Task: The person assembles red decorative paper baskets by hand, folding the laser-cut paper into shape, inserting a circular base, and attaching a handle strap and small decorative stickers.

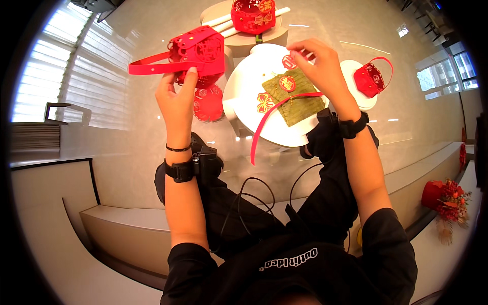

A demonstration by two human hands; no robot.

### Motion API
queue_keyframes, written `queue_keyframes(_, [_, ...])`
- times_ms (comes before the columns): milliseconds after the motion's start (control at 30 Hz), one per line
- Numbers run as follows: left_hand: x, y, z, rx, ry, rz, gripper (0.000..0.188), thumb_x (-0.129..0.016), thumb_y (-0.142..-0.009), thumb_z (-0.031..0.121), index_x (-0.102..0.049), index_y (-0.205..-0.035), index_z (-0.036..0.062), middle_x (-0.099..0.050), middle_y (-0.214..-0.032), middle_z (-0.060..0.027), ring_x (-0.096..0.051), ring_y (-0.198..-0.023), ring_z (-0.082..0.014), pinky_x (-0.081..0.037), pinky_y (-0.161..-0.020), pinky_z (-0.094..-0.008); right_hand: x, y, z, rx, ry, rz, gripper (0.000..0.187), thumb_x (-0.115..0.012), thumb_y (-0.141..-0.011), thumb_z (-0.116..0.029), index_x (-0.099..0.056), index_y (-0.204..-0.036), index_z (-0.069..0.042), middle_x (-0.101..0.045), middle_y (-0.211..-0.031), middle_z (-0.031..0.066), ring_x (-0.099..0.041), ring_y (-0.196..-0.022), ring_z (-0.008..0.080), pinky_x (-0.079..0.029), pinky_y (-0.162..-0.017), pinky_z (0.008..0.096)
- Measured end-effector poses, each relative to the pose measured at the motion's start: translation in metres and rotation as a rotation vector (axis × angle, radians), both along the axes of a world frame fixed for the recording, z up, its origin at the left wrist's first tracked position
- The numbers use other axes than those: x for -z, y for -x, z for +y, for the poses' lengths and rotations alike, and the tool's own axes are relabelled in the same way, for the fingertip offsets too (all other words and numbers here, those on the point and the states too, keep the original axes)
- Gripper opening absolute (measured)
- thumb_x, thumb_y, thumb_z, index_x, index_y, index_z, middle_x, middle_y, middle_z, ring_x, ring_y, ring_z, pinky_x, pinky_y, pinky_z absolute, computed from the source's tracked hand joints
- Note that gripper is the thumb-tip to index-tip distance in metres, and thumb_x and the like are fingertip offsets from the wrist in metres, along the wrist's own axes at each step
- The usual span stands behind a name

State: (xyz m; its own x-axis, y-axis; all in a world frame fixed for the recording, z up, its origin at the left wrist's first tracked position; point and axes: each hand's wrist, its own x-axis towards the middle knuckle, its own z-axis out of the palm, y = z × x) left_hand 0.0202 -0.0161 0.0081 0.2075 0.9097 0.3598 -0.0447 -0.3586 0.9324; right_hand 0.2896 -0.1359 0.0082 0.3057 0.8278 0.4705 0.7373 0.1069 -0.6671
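Honestly, left hand (175,96) grasps the red cut-paper basket (201,51) high up while right hand (317,61) pinches a round sticker (289,62) above the white surface (249,81), so flimsy paper could easily crumple.

We are noting both forearms rising from six o'clock, dark sleeves pushed to the elbows, a black band on each wrist. The left hand (176,99) is reaching toward eleven o'clock, thumb raised, fingers closing in a grip. The right hand (321,66) is extending toward one o'clock, fingertips pinching together.
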Motion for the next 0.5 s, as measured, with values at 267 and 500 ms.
queue_keyframes(267, [0.003, 0.005, 0.001, -0.03, -0.07, 0.072, 0.024, -0.071, -0.086, 0.015, -0.068, -0.099, -0.0053, -0.067, -0.089, -0.005, -0.056, -0.082, -0.0099, -0.045, -0.078, -0.027, 0.035, -0.008, -0.015, -0.064, 0.502, -0.105, 0.027, -0.076, -0.078, -0.016, -0.07, -0.102, -0.003, -0.067, -0.081, 0.0105, -0.062, -0.072, 0.0197, -0.051, -0.067, 0.032])
queue_keyframes(500, [0.003, 0.002, -0.001, -0.02, -0.064, 0.077, 0.023, -0.072, -0.085, 0.013, -0.067, -0.097, -0.0056, -0.066, -0.086, -0.0044, -0.056, -0.08, -0.0094, -0.045, -0.076, -0.0265, 0.036, 0.002, -0.013, 0.074, 0.542, -0.051, 0.04, -0.081, -0.074, -0.028, -0.069, -0.1, -0.001, -0.066, -0.078, 0.012, -0.062, -0.069, 0.0223, -0.051, -0.066, 0.0328])
